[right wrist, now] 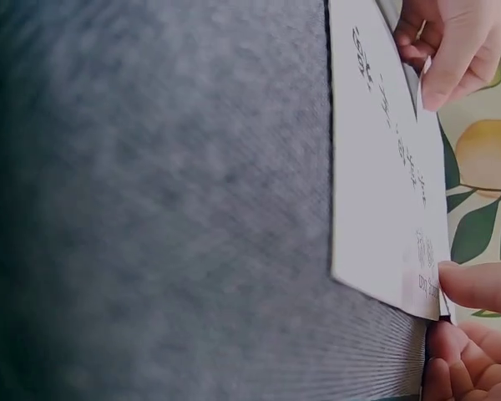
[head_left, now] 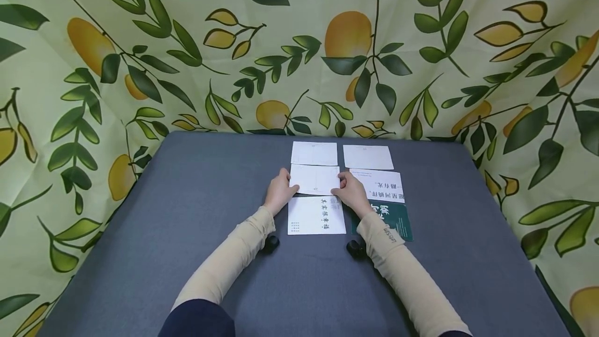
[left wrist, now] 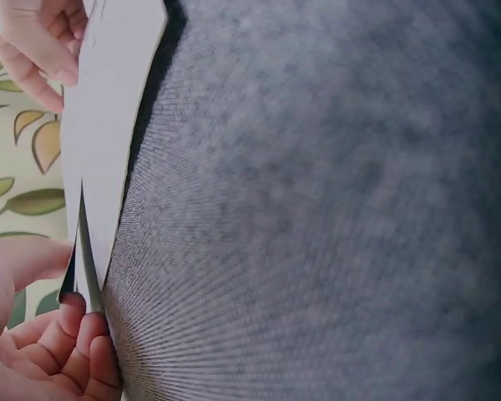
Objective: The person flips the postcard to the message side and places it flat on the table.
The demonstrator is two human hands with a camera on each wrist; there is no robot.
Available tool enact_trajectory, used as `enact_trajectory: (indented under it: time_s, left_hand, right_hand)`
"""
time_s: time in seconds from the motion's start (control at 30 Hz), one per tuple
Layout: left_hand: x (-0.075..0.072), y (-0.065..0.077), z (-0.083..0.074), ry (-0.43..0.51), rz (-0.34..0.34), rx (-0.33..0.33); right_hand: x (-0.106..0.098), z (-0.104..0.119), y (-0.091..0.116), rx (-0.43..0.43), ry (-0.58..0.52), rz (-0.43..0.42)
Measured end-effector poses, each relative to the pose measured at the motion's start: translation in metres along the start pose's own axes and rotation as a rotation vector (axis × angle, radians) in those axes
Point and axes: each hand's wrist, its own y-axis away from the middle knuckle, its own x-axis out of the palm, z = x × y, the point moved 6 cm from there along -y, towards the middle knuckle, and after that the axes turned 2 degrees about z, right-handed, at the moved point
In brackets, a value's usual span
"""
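Head view: left hand (head_left: 282, 191) and right hand (head_left: 352, 193) gripped opposite side edges of the held card (head_left: 314, 179), white, small mark at its near edge. It sat mid left column, between a far white card (head_left: 314, 153) and a near lettered card (head_left: 315, 216). Right column, far to near: plain white card (head_left: 368, 157), second lettered card (head_left: 381, 186), green card (head_left: 395, 220), the last partly hidden by the right arm. All on a grey-blue table (head_left: 187, 196); leaf-and-fruit curtain (head_left: 276, 82) behind. Cream sleeves (head_left: 229, 254) on both forearms, a dark device (head_left: 271, 244) under each wrist.

Left wrist view: left fingers pinched the held card's edge, thumb on one side, curled fingers on the other; near lettered card lay in front. Right hand showed at the other end, fingers bent at the edge.

Right wrist view: right thumb and fingers pinched at the held card's edge, just beside the near lettered card's corner; writing on the latter too slanted to read. Left hand pinched the far end.
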Motion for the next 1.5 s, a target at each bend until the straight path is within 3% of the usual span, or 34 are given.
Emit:
enact_trajectory:
  time_s: [0.33,0.67,0.83,0.97,1.1,1.23,1.5]
  left_hand:
    - [0.001,0.000,-0.004,-0.095,0.010,0.010]
    - [0.008,0.002,-0.007,-0.171,0.010,0.035]
    - [0.009,0.000,-0.010,-0.211,0.040,0.051]
    - [0.004,-0.002,-0.010,-0.237,0.083,0.010]
    - [-0.006,-0.001,-0.013,-0.274,0.072,-0.033]
    - [-0.010,0.005,-0.024,-0.283,0.052,-0.009]
    - [0.001,0.015,-0.066,-0.137,0.078,0.105]
  right_hand:
    - [-0.003,0.002,-0.004,-0.015,0.041,0.065]
    - [-0.003,-0.004,-0.004,0.024,0.068,0.113]
    - [-0.003,-0.005,-0.005,0.015,0.095,0.127]
    - [-0.005,0.002,-0.005,-0.010,0.115,0.144]
    - [-0.012,0.011,-0.002,-0.050,0.083,0.102]
    - [-0.028,0.012,0.005,-0.088,0.064,0.033]
    - [-0.071,0.007,0.025,-0.119,0.007,0.018]
